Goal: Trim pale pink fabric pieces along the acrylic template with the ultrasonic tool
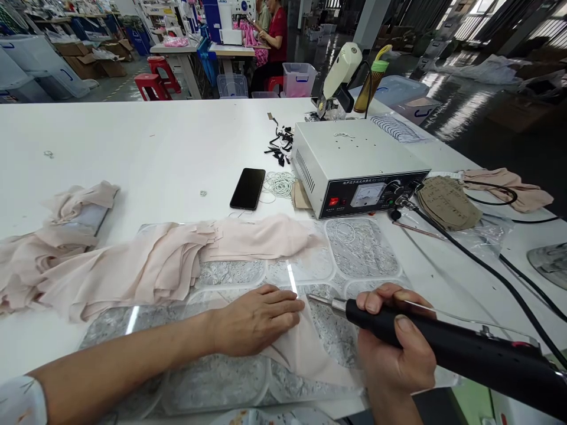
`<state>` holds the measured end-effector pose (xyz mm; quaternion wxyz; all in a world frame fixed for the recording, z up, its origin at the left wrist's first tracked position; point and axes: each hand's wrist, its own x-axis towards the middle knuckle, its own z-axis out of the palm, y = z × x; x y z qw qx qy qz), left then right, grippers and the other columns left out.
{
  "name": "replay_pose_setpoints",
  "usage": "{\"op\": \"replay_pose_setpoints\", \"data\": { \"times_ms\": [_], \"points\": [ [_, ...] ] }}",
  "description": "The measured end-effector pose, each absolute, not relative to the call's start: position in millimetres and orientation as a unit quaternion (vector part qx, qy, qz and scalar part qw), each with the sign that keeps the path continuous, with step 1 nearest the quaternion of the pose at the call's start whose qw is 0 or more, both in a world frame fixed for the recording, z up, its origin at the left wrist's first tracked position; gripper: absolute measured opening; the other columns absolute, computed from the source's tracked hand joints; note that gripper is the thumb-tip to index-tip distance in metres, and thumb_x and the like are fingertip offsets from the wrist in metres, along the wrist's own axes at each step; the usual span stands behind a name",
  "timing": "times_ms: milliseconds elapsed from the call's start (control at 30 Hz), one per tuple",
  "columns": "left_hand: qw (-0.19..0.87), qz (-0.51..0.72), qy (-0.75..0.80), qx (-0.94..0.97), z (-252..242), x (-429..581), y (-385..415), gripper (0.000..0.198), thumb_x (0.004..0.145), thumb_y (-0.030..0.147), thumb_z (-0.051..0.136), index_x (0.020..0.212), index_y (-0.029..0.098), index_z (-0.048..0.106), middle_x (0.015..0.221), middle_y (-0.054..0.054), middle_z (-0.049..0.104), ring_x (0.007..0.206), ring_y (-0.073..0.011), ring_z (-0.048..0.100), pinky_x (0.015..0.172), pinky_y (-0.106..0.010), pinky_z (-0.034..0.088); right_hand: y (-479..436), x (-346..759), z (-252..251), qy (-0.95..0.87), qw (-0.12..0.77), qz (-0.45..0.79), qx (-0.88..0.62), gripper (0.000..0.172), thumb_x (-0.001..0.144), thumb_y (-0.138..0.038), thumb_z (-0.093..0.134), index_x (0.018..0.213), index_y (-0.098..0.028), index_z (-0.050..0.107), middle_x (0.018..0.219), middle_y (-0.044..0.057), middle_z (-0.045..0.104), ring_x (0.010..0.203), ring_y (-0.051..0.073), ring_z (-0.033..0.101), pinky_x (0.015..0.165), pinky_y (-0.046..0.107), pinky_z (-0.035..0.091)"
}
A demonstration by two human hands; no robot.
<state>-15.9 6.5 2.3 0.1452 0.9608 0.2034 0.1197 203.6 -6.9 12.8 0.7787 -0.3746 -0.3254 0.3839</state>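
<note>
On my feed, the right hand (398, 354) is wrapped round a black tool (469, 349), lower right, its long axis sloping up to a tip pointing left near centre. Apart from it, the left hand (259, 319) lies flat on pink cloth (316, 354); I can't read the small writing on the grey box (358, 150).

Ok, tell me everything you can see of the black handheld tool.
The black handheld tool is long and rod-shaped, with a thick, smooth, plastic-looking body and a narrower, metallic front tapering to a tip. A thin clear strip runs along its upper side. It slants from the lower right edge, where the picture cuts it off, up toward the left. The right hand grips it; its tip is close to the left hand.
</note>
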Motion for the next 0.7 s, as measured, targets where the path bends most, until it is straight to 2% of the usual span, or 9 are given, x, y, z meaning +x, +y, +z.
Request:
{"op": "replay_pose_setpoints", "data": {
  "times_ms": [67, 133, 300, 700],
  "points": [
    [0.151, 0.123, 0.203, 0.96, 3.7, -15.3, 6.6, 0.032, 0.1, 0.016, 0.037, 0.129, 0.01, 0.048, 0.134, -0.013, 0.056, 0.124, -0.0243, 0.05, 0.099, -0.037, 0.038, -6.9, 203.4, 12.7, -0.326, 0.779, 0.384, -0.374, 0.017, 0.069, -0.019, 0.054, 0.084, -0.02, 0.062, 0.078, 0.0, 0.057, 0.057, 0.011, 0.052, 0.055, 0.031, 0.048],
    [0.149, 0.125, 0.203, 0.96, 4.8, -14.6, 6.7, 0.037, 0.099, 0.015, 0.038, 0.134, 0.008, 0.045, 0.134, -0.013, 0.056, 0.123, -0.0249, 0.051, 0.1, -0.037, 0.037, -6.9, 203.2, 12.9, -0.327, 0.778, 0.384, -0.375, 0.018, 0.069, -0.019, 0.054, 0.084, -0.02, 0.062, 0.078, 0.0, 0.057, 0.057, 0.011, 0.052, 0.055, 0.031, 0.048],
    [0.148, 0.125, 0.207, 0.959, 4.7, -13.7, 6.4, 0.036, 0.099, 0.015, 0.039, 0.132, 0.008, 0.05, 0.135, -0.012, 0.056, 0.123, -0.0244, 0.051, 0.101, -0.036, 0.037, -6.3, 203.4, 12.5, -0.328, 0.779, 0.382, -0.374, 0.018, 0.068, -0.019, 0.053, 0.084, -0.02, 0.063, 0.078, 0.0, 0.057, 0.056, 0.011, 0.052, 0.055, 0.031, 0.048],
    [0.168, 0.103, 0.205, 0.959, 2.6, -16.5, 6.9, 0.039, 0.099, 0.018, 0.037, 0.135, 0.012, 0.05, 0.14, -0.01, 0.052, 0.13, -0.0244, 0.046, 0.104, -0.038, 0.036, -5.7, 204.5, 11.3, -0.33, 0.778, 0.383, -0.374, 0.017, 0.07, -0.02, 0.053, 0.084, -0.019, 0.063, 0.078, 0.001, 0.058, 0.056, 0.011, 0.052, 0.055, 0.031, 0.048]
  ]
}}
